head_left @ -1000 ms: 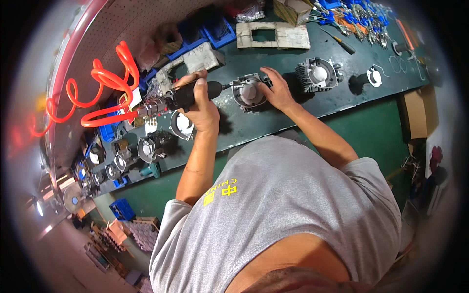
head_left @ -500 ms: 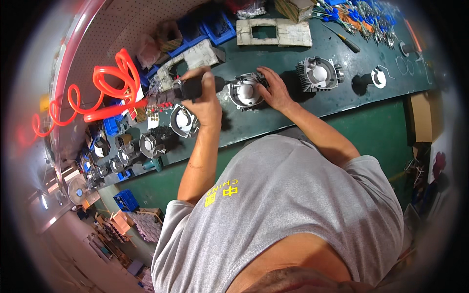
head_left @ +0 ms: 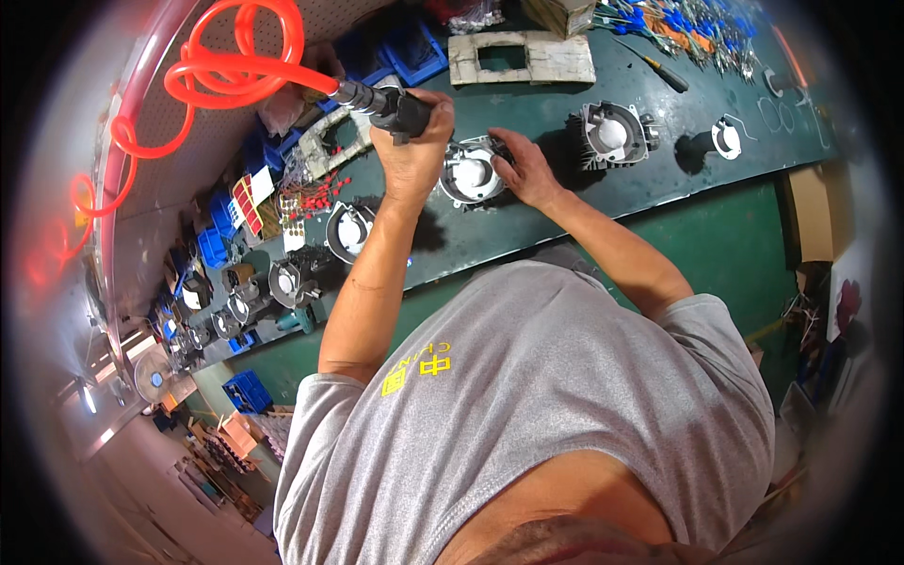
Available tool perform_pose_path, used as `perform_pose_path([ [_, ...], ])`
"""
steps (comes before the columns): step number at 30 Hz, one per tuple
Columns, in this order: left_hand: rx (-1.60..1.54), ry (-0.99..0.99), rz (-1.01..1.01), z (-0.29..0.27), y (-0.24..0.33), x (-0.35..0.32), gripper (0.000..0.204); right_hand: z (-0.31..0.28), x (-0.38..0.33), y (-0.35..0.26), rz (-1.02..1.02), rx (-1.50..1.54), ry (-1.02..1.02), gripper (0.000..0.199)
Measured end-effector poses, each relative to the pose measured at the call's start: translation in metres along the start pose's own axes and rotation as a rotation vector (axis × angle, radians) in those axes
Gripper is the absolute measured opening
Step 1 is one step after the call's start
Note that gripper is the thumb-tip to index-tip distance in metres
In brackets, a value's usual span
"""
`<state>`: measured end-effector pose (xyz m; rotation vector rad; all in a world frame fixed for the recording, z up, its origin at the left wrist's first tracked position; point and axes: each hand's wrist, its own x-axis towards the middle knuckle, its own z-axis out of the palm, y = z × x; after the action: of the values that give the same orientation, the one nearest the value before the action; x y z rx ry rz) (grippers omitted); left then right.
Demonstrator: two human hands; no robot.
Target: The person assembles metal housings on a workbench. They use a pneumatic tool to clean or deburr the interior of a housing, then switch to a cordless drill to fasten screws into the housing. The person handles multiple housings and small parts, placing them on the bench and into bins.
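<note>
Dark green workbench [head_left: 551, 105] is stretching across the upper frame — at upper centre a round metal housing [head_left: 470, 176] is sitting on it, the left hand [head_left: 417, 155] is gripping a black pneumatic screwdriver [head_left: 405, 114], and the right hand [head_left: 530, 173] is touching the housing's rim — whether clasping, I cannot tell.

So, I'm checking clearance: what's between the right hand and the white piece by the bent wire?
In the head view, a finned housing stands between the right hand and that white piece.
</note>
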<state>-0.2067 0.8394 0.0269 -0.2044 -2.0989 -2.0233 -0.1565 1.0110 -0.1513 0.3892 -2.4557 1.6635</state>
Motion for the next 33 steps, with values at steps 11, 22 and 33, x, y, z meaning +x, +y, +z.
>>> perform_pose_path([
  [11,0.025,0.007,0.002,0.000,-0.002,-0.004,0.008,-0.001,0.000,-0.002,0.014,-0.050,-0.020,0.049],
  [22,-0.101,0.224,0.092,-0.032,0.021,-0.042,0.019,0.003,0.000,-0.005,0.003,-0.133,0.020,0.044],
  [33,-0.198,0.247,0.010,-0.046,-0.001,-0.110,0.027,0.003,0.004,-0.010,0.047,-0.145,-0.021,0.046],
])
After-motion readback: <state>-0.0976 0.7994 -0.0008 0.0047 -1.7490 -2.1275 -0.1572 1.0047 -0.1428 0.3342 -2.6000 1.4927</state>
